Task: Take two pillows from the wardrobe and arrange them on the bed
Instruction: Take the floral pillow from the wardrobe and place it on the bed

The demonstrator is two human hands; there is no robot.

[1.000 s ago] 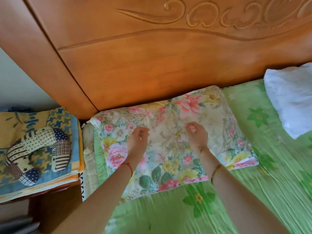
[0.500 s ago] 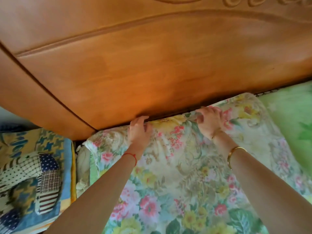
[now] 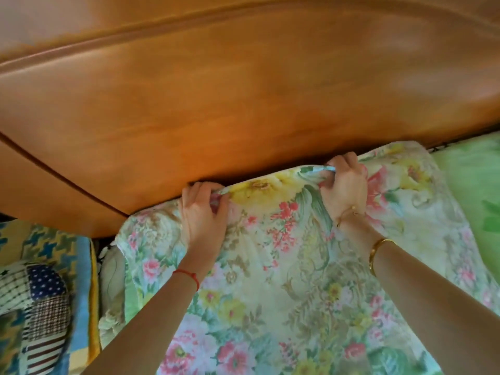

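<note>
A floral pillow lies flat on the bed, its far edge against the wooden headboard. My left hand grips that far edge left of the middle, fingers curled over the cloth. Further right, my right hand pinches a fold of the same edge, which is bunched up between thumb and fingers. Both forearms reach across the pillow. The second pillow is out of view.
The green floral bedsheet shows at the right. Beside the bed at the left, a patchwork neck pillow lies on folded blue and yellow blankets. The headboard stands close behind the hands.
Both hands moved from the middle of the pillow up to its far edge and took hold of it. The view has closed in on the headboard, and the white pillow left the frame.
</note>
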